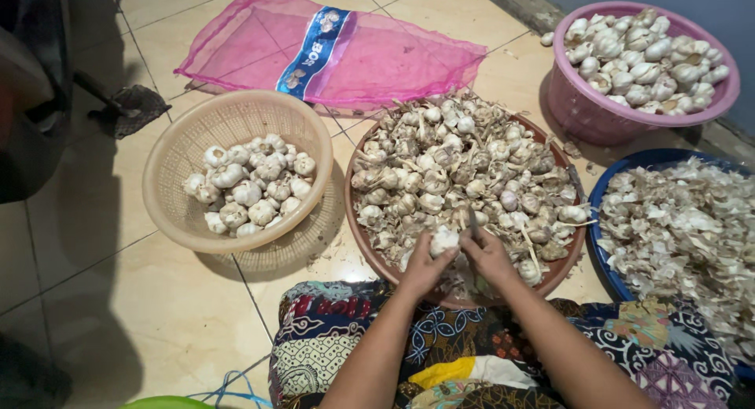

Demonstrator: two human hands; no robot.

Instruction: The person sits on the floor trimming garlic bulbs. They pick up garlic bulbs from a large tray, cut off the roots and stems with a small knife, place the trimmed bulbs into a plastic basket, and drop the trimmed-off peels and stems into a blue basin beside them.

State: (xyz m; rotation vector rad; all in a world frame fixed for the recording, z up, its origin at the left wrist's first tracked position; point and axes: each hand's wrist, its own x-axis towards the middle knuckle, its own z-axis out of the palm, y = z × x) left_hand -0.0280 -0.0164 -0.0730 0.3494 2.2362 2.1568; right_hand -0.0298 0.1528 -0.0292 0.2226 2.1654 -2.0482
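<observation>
Head view showed my left hand [422,266] cupping a garlic bulb [443,239] over the near rim of the brown tray [355,228], so scraps dropped in. My right hand [487,256] pinched a small blade [472,219], tip pointing away; I couldn't tell the bulb's axis. Cleaned bulbs sat left in the tan basket [173,153], skins right in the blue basin [602,197].

We sit on the tiled floor [118,299] of what looks like a home, garlic sorted into a beige basket [177,153], a brown tray [358,220], a pink tub [582,114] and a blue bowl [609,193], beside a pink mesh sack [393,59].
</observation>
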